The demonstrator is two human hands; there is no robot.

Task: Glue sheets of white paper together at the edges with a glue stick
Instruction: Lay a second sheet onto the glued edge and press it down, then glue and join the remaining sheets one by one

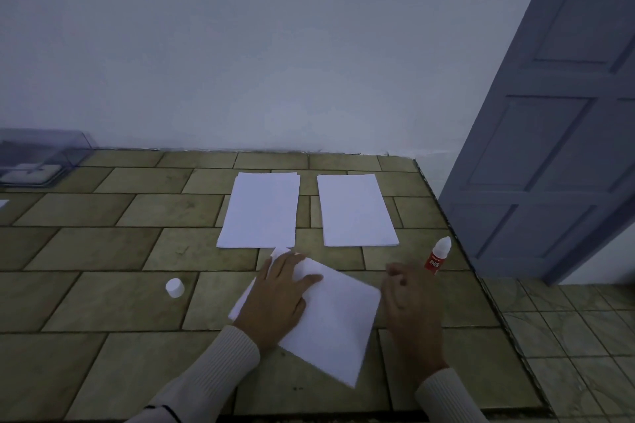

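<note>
A white sheet of paper [330,316] lies skewed on the tiled table in front of me. My left hand [278,295] presses flat on its left part, fingers straight. My right hand [409,306] hovers just right of the sheet with relaxed fingers, holding nothing. A glue bottle [437,256] with a red label and white tip stands upright beyond my right hand, uncapped. Its white cap [175,288] sits on the table to the left. Two stacks of white paper lie further back: the left stack [261,211] and the right stack [355,211].
The tiled table [103,251] ends at a dark edge [481,278] on the right, with tiled floor below. A grey panelled door [556,134] stands at the right. A clear plastic box [37,158] rests at the far left against the wall.
</note>
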